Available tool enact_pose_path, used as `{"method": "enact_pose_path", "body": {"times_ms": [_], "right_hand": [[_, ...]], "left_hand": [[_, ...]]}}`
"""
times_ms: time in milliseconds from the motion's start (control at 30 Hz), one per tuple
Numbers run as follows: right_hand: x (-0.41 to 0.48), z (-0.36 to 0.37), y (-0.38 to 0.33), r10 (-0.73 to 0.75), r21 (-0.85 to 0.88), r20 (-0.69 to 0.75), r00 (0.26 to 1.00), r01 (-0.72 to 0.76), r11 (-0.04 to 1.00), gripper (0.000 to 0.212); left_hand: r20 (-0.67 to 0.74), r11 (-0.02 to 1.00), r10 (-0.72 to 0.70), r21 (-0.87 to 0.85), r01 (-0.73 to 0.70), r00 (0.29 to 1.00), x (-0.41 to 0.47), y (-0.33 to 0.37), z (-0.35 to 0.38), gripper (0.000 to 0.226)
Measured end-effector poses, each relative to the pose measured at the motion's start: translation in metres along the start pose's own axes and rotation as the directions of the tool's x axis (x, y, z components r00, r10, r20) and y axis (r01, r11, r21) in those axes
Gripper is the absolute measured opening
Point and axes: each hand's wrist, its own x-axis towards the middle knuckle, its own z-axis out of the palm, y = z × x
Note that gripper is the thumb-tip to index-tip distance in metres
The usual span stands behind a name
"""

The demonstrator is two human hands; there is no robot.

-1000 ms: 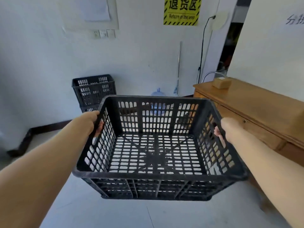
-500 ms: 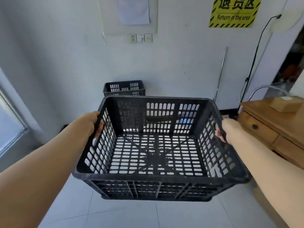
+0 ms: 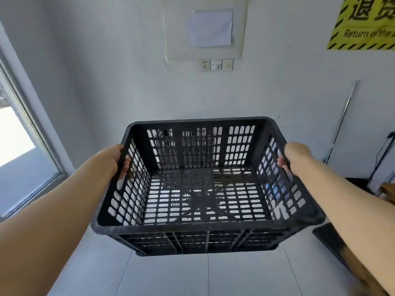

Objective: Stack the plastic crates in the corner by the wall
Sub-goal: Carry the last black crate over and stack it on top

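Crate: I hold a black crate [image 3: 205, 189] up off the floor, in front of the wall [image 3: 128, 86], its open top toward me and its slotted base showing through.
Left hand: my left hand [image 3: 114, 159] is wrapped round the crate's left rim, fingers [image 3: 126, 167] curled in through the side slots and showing inside the wall of the crate.
Right hand: my right hand [image 3: 294, 155] is clamped on the right rim in the same way, fingertips [image 3: 282, 164] poking through the slots on the inner side.
Tilt: the crate sits close to level between my arms, far side a little higher than the near one.
Behind the crate: dark slotted shapes show through its far side and base; I cannot tell what they are.
Above the crate: on the wall hangs a clear sleeve with a paper sheet [image 3: 210, 28], and just below that a row of sockets [image 3: 215, 65].
Right of the crate: a yellow sign [image 3: 363, 24] high on the wall, a metal pole [image 3: 339, 124] leaning against the wall lower down, and a black cable [image 3: 382, 154] beside it.
Near right of the crate: a wooden edge [image 3: 388, 192] peeks in at the frame border, behind my right forearm.
Left of the crate: a window [image 3: 19, 146] with a pale frame, well apart from the crate.
Below the crate: pale floor tiles [image 3: 235, 276], with the crate clear of them.
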Motion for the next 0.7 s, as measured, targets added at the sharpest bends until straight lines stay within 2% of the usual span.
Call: {"method": "enact_pose_path", "body": {"times_ms": [167, 433, 700], "right_hand": [[0.049, 0.05, -0.046, -0.034, -0.028, 0.006, 0.999, 0.034, 0.999, 0.022], [0.155, 0.118, -0.113, 0.034, -0.064, -0.004, 0.999, -0.034, 0.997, 0.018], [0.292, 0.181, -0.167, 0.028, -0.105, 0.034, 0.999, -0.024, 0.994, 0.017]], "left_hand": [[0.002, 1.0, -0.016, -0.016, 0.016, 1.0, 0.063, 0.041, 0.011, 0.045], [-0.024, 0.998, -0.015, -0.053, 0.014, 1.0, 0.172, 0.117, 0.039, 0.044], [-0.052, 0.995, -0.04, -0.098, 0.035, 0.998, 0.273, 0.175, 0.097, 0.05]]}}
